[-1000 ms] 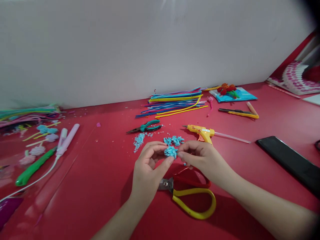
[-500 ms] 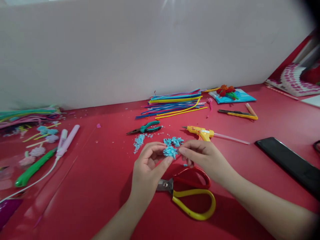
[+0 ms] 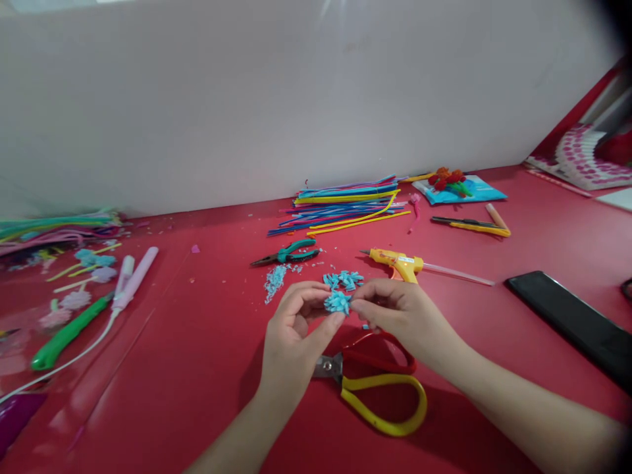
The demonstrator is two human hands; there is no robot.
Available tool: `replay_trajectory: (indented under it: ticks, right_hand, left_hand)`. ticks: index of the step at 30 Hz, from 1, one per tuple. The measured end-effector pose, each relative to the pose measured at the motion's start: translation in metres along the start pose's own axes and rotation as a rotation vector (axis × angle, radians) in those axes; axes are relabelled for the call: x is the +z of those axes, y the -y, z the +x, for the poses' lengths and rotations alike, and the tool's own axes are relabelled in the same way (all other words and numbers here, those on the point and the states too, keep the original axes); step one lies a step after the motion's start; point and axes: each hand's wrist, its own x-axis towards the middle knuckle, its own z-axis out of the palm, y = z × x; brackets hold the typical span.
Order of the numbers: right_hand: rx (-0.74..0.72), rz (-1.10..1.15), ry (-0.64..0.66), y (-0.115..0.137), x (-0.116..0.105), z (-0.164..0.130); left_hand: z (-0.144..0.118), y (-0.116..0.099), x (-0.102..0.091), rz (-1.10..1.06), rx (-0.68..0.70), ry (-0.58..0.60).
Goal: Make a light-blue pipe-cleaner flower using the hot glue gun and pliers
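A light-blue petalled flower (image 3: pixel 338 302) is held up between both hands, over the red table. My left hand (image 3: pixel 295 326) grips its left side and underside, with thumb and fingers closed. At its right edge my right hand (image 3: pixel 395 306) is pinched against the petals; whether a separate piece sits in that pinch is hidden. Just behind the flower lies a small pile of cut blue pieces (image 3: pixel 345 280). Below the hands rest large scissors (image 3: pixel 380 385) with one red and one yellow handle, their blades partly covered by my left hand.
Teal-handled pliers (image 3: pixel 286 253) and blue fluff (image 3: pixel 274 283) lie behind my left hand. A yellow glue gun (image 3: pixel 397 261) is behind my right. Pipe cleaners (image 3: pixel 345 204) are bundled by the wall. A pink corded tool (image 3: pixel 133 280) lies left, a black phone (image 3: pixel 567 322) right.
The flower has tilted slightly between the fingers, and its petals face differently. Both hands have shifted barely; the things on the table stay as they were.
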Motion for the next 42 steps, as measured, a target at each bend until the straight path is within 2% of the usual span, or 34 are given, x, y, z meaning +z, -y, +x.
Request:
replay_trajectory:
  ticks: [5,10,13,15,19,23,26,29,35,42]
  right_hand:
    - [-0.073,-0.041,-0.03,-0.005,-0.003,0.002]
    - [-0.383,-0.463,-0.106,-0.015,-0.007,0.006]
    - [-0.526,-0.637,-0.152,-0.021,-0.006,0.006]
    - [-0.582,-0.669,-0.173,-0.023,-0.006,0.006]
    - [-0.612,-0.562,-0.104,-0.026,-0.006,0.009]
    - [-0.625,-0.441,-0.05,-0.026,-0.007,0.011]
    - [-0.656,-0.44,-0.041,-0.028,-0.007,0.011]
    - [-0.669,-0.463,-0.03,-0.027,-0.006,0.01]
    - [-0.592,-0.395,-0.173,-0.012,-0.009,-0.002]
    - [-0.591,-0.371,-0.11,0.002,-0.008,-0.011]
  left_hand:
    - [-0.001,-0.002,0.002,-0.135,-0.105,-0.045]
    - [0.002,-0.01,0.003,-0.37,-0.323,-0.072]
    - [0.004,-0.014,0.003,-0.437,-0.373,-0.032]
    - [0.003,-0.015,0.004,-0.442,-0.379,0.001]
    - [-0.001,-0.017,0.004,-0.399,-0.335,0.069]
    - [-0.003,-0.017,0.004,-0.326,-0.215,0.127]
    - [-0.003,-0.017,0.005,-0.264,-0.143,0.136]
    - [-0.004,-0.018,0.005,-0.218,-0.132,0.122]
    - [-0.004,-0.018,0.003,-0.137,-0.098,0.133]
    - [-0.003,-0.017,0.006,0.039,0.015,0.171]
